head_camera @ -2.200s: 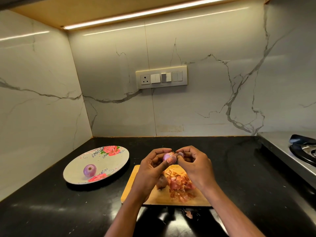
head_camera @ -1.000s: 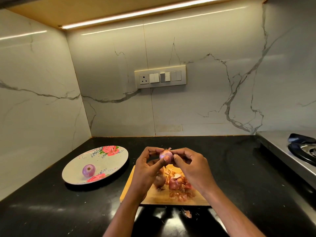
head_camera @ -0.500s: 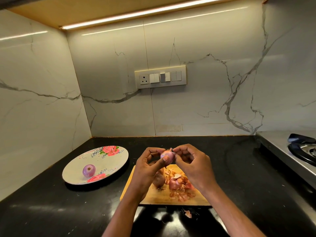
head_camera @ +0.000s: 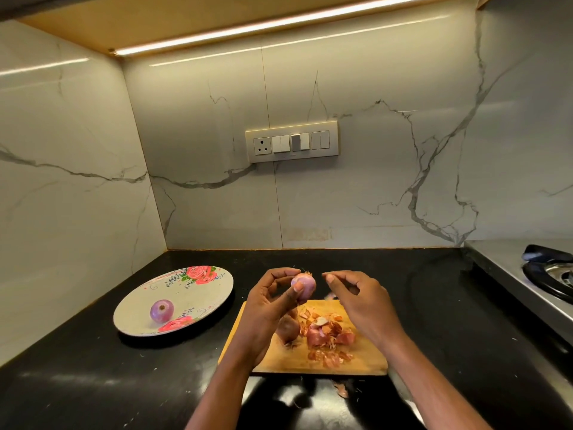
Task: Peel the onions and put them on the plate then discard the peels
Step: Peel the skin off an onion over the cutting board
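- My left hand (head_camera: 266,308) has the small onion (head_camera: 304,285) pinched between thumb and fingertips, held up in the air above the far edge of the wooden cutting board (head_camera: 279,358). It looks mostly peeled, pinkish purple, with a little tuft of root hairs sticking out the top.
- My right hand (head_camera: 361,301) is just beside the onion, not touching it. Fingers are loosely curled, with thumb and index tip close together. If there's a scrap of skin pinched in there, I honestly can't tell.
- There's a small blurry pale bit (head_camera: 330,295) just under my right fingers, over the board. Can't make out what it is.
- The pile of peels (head_camera: 325,339) sits in the middle of the board, all papery orange-pink flakes.
- One more onion (head_camera: 288,328) with its brown skin on sits on the board just left of the pile, half hidden behind my left palm.
- A stray flake of peel (head_camera: 341,390) lies on the black countertop (head_camera: 93,383), just off the near edge of the board.
- The floral plate (head_camera: 192,290) is off to the left, well apart from the board, with one peeled onion (head_camera: 161,310) on it near the front rim.
- The gas stove (head_camera: 548,274) is way over on the right edge.
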Demonstrator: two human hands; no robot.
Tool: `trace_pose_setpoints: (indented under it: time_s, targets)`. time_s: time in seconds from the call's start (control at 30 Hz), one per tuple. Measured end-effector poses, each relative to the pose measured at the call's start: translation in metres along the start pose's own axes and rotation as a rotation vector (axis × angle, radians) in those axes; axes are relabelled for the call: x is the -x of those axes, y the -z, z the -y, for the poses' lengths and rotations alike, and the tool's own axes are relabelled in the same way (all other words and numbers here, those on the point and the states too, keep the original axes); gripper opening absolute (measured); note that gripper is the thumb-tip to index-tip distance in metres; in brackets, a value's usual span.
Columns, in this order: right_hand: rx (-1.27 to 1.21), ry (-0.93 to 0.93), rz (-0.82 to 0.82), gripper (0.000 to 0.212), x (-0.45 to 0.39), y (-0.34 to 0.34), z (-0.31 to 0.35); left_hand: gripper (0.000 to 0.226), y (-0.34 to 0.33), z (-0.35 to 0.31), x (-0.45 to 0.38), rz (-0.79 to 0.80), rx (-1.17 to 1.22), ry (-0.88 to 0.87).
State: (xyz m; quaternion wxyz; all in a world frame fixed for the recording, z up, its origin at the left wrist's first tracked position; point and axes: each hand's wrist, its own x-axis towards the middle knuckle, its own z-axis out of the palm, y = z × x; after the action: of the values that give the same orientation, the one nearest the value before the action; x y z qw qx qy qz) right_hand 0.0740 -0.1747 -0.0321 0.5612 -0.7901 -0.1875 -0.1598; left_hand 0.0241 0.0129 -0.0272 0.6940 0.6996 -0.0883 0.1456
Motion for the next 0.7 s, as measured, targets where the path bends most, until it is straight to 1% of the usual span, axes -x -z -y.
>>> trace_pose_setpoints:
  time_s: [0.1, 0.2, 0.33, 0.4, 0.47, 0.57, 0.63, 0.7]
  targets:
    - [-0.133, 0.028, 0.087, 0.023, 0.001, -0.002, 0.007, 0.046, -0.001, 0.000, 0.000, -0.020, -0.051, -0.011]
    - [-0.193, 0.056, 0.147, 0.023, 0.003, -0.002, 0.012, 0.043, -0.002, 0.000, 0.000, -0.011, -0.110, -0.009]
    - [-0.227, 0.065, 0.102, 0.013, 0.004, -0.002, 0.012, 0.042, -0.002, -0.002, 0.001, 0.006, -0.119, -0.008]
    - [-0.215, 0.057, 0.081, 0.007, 0.003, -0.002, 0.011, 0.041, -0.003, -0.003, 0.002, 0.030, -0.114, -0.008]
    - [-0.173, 0.054, 0.057, 0.005, 0.002, -0.002, 0.008, 0.041, -0.004, -0.005, 0.004, 0.058, -0.113, -0.005]
    - [-0.062, 0.036, -0.003, 0.006, 0.002, -0.004, 0.004, 0.042, -0.005, -0.005, 0.004, 0.075, -0.103, -0.003]
    - [-0.035, 0.027, -0.031, 0.007, 0.002, -0.005, 0.001, 0.043, -0.004, -0.003, 0.003, 0.057, -0.072, 0.004]
    - [-0.077, 0.023, -0.016, 0.019, 0.002, -0.005, 0.001, 0.041, -0.002, -0.001, 0.001, 0.026, -0.024, 0.010]
